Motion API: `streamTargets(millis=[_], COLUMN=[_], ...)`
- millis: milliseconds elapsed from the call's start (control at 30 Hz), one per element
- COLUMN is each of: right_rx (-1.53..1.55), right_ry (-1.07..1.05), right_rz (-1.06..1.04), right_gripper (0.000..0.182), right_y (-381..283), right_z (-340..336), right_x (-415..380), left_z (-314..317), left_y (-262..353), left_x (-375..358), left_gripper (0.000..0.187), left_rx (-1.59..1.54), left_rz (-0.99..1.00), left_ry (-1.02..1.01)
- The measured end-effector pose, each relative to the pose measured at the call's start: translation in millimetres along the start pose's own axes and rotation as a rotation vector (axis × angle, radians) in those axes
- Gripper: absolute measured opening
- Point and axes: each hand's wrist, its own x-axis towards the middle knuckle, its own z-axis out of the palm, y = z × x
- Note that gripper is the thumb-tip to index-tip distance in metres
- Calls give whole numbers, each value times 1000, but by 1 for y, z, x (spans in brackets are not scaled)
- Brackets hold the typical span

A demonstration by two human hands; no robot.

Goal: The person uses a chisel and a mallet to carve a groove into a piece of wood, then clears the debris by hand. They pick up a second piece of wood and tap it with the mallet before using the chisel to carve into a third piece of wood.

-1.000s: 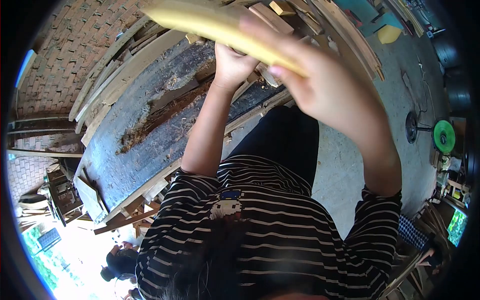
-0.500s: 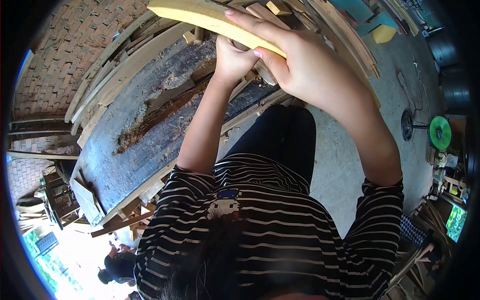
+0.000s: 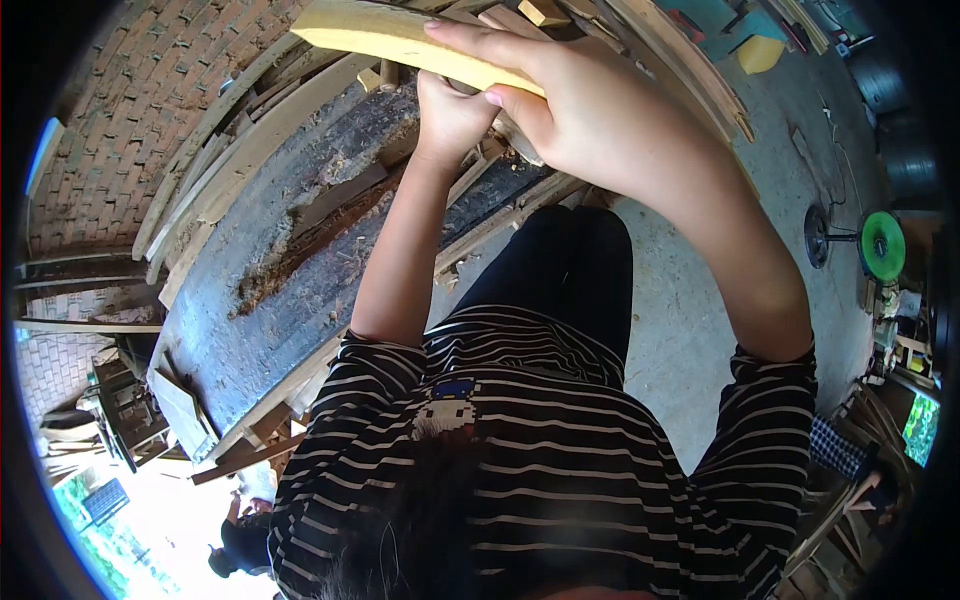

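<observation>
A pale yellow curved piece of wood is held up at the top of the view, above the workbench. My right hand is closed on its right end, with the thumb along the near edge and fingers across the upper face. Below the wood, my left hand is closed against its underside; its fingers are largely hidden behind the piece. Under both hands lies the dark, worn top of the workbench, with a long recess and wood shavings in it.
Long boards lie along the bench's far side by a brick wall. More planks stand at upper right. A green fan is at right on the concrete floor. Another person is at lower left.
Both hands and the piece of wood have shifted slightly left. My grip looks the same. The surroundings have moved a little in view with the camera.
</observation>
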Motion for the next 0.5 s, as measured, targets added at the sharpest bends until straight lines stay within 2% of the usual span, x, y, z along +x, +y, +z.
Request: streamTargets(millis=[67,133,167,200,233,267,333,433,500], right_rx=[-40,25,19,24,106,187,42,96,27], right_ry=[19,201,163,161,267,375,-153,-48,127], right_rz=[-26,-74,16,14,-62,-137,174,173,-5], right_gripper=[44,37,32,32,32,33,45,51,54], right_y=[-4,-11,-20,-18,-13,-12,-10,-7,-12], right_z=[-9,-17,-27,-23,-13,-6,-7,0,-10], right_x=[2,1,0,0,-2,-2,-8,-9,-3], left_z=[-4,-5,-5,-6,-11,-11,-6,-4,-5], left_y=[0,-2,0,2,0,-2,-5,-4,-5], left_x=[1,0,0,0,1,1,0,-2,-2], left_gripper=[21,20,19,18,21,21,21,22,20], left_rx=[-18,-33,47,129,291,295,27,-56,-7], left_rz=[-58,-119,-137,-153,-170,-168,-24,-18,-42], left_ry=[-24,-30,-13,1,-69,-68,-39,-44,-55])
